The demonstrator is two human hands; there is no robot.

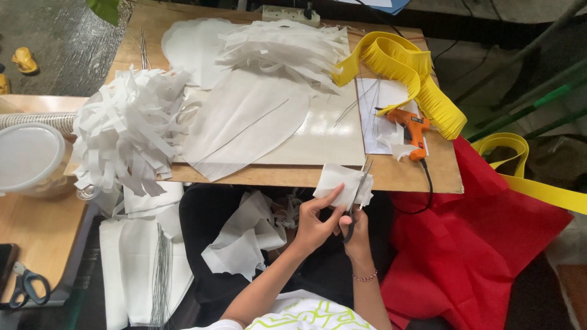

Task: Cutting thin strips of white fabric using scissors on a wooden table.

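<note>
A: Head view — hands?
B: Left hand [313, 223] pinches white fabric piece [342, 185] at the board's [306, 176] front edge. Right hand [356, 229] has fingers closed through scissors [359, 195], blades in the fabric.
A: Nearby?
B: Orange glue gun [413, 129], just right.

White short-sleeved shirt with lime-green line pattern, bare forearms, thin beaded bracelet [365, 277] on right wrist
</note>
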